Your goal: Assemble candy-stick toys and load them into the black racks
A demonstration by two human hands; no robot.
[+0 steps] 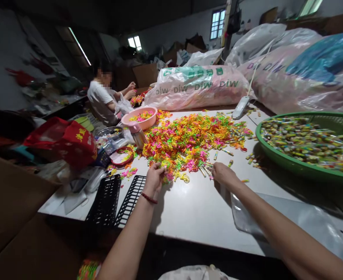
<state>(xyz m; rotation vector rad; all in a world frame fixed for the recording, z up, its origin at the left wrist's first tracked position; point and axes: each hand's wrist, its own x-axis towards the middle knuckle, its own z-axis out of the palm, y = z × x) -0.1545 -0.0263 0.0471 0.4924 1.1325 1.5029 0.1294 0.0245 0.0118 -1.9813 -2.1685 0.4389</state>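
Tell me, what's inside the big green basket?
The green basket holds a heap of small clear packets with colourful bits inside. Its bottom is covered by them, so anything underneath is hidden.

The clear sack carries "DIW" repeatedly; yellow characters on the red bag are unreadable.

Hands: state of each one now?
Left hand: curled, fingertips in the coloured bands; holding cannot be told.
Right hand: curled beside small tubes; holding cannot be told.
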